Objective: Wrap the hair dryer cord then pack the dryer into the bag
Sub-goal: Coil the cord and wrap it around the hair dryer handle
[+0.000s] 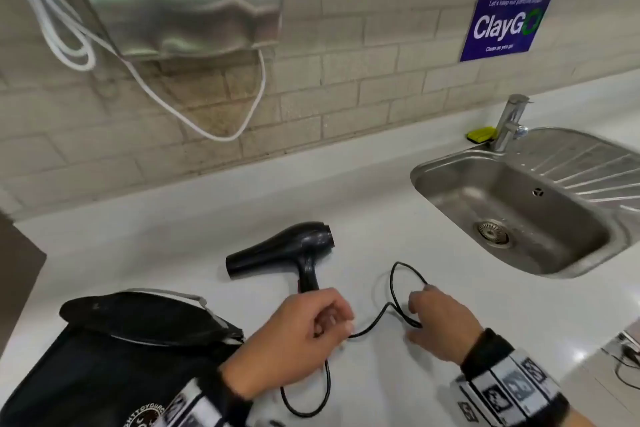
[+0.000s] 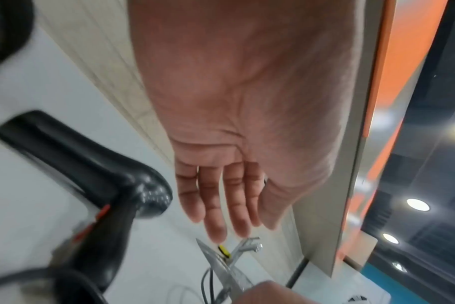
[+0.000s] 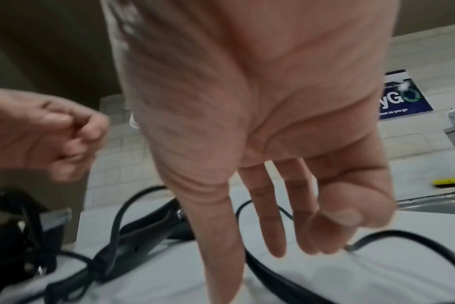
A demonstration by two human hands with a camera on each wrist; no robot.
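A black hair dryer (image 1: pixel 294 250) lies on its side on the white counter (image 1: pixel 173 253), nozzle to the left, handle toward me. Its black cord (image 1: pixel 328 381) runs loose over the counter in loops. My left hand (image 1: pixel 304 322) hovers over the handle's end with loosely bent fingers; the left wrist view shows its palm (image 2: pixel 221 195) empty beside the dryer (image 2: pixel 91 164). My right hand (image 1: pixel 420 305) is at the cord loop, and in the right wrist view thumb and forefinger (image 3: pixel 333 232) pinch the cord (image 3: pixel 403 233). The black bag (image 1: pixel 104 357) lies open at the lower left.
A steel sink (image 1: pixel 426 163) with a tap (image 1: pixel 509 121) and a yellow sponge (image 1: pixel 481 133) takes up the right of the counter. A steel hand dryer (image 1: pixel 180 0) with a hanging white cable (image 1: pixel 242 125) is on the tiled wall above.
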